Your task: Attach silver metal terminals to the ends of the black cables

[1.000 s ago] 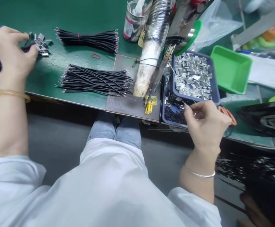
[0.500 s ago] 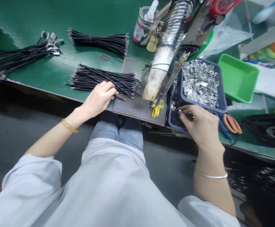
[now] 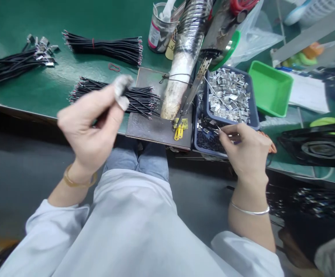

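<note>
My left hand (image 3: 94, 121) is raised above the bench edge, thumb and forefinger pinched on a thin black wire taken from the loose pile of black wires (image 3: 115, 98); the fingertips are blurred. My right hand (image 3: 246, 148) hovers by the near corner of the blue tray (image 3: 255, 115) of small metal terminals (image 3: 227, 96), its fingers closed on a small metal terminal. A dark metal plate (image 3: 155, 127) lies between my hands, and on it rests a wrapped tool (image 3: 181, 73) with a yellow clip (image 3: 180, 129).
A tied bundle of black wires (image 3: 104, 46) and finished wires with terminals (image 3: 11, 63) lie on the green bench at the left. A can (image 3: 160, 27), a green tray (image 3: 269, 88) and a red rubber band (image 3: 114, 67) are also there.
My left hand left the far left pile, reached the loose wires, then lifted toward me pinching one wire. My right hand stayed at the tray corner.
</note>
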`<state>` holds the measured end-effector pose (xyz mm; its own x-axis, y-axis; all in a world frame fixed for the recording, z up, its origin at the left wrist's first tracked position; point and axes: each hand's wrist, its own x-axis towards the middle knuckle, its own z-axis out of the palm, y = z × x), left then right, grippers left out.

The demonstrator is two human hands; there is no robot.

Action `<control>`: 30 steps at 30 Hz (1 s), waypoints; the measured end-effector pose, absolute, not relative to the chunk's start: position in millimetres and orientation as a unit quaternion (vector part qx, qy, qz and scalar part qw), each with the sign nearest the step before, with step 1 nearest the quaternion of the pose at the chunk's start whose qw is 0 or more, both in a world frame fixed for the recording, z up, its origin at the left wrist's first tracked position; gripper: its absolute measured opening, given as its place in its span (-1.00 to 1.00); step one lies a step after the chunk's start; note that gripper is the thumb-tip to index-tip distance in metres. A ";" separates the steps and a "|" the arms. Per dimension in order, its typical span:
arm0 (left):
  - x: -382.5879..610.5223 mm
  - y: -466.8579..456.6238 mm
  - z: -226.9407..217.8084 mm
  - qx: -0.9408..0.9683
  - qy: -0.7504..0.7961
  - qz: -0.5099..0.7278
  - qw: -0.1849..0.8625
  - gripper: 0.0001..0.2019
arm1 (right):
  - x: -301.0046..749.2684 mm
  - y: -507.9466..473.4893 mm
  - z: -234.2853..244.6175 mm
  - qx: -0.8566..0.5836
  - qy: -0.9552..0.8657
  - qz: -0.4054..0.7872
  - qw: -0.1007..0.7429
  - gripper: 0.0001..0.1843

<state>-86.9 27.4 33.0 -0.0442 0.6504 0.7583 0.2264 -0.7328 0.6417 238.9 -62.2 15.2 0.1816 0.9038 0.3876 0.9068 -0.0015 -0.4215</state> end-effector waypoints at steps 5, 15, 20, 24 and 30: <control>-51.1 -0.4 4.3 0.575 0.370 0.549 0.482 -0.95 | 237.1 -59.5 5.8 -0.720 -0.649 -0.035 0.243 -0.85; -10.7 -12.0 -16.6 0.496 0.348 0.468 0.643 -0.88 | 241.1 -50.6 -6.9 -0.724 -0.662 -0.043 0.188 -0.87; -10.4 -12.8 -15.4 0.512 0.337 0.442 0.655 -0.82 | 235.7 -56.8 -1.1 -0.709 -0.638 0.015 0.300 -0.82; -9.1 -11.4 -15.9 0.504 0.328 0.420 0.680 -0.79 | 211.3 -70.7 12.3 -0.682 -0.571 0.048 0.454 -0.80; -4.5 -15.4 -16.8 0.508 0.363 0.450 0.638 -0.87 | 184.7 -79.9 18.6 -0.639 -0.528 0.120 0.545 -0.77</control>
<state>-4.5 -15.4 -16.8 0.3308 0.9437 -0.0052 -0.2053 0.0773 0.9756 184.7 -79.9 18.6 0.4124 0.8072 0.4224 0.5444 0.1534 -0.8247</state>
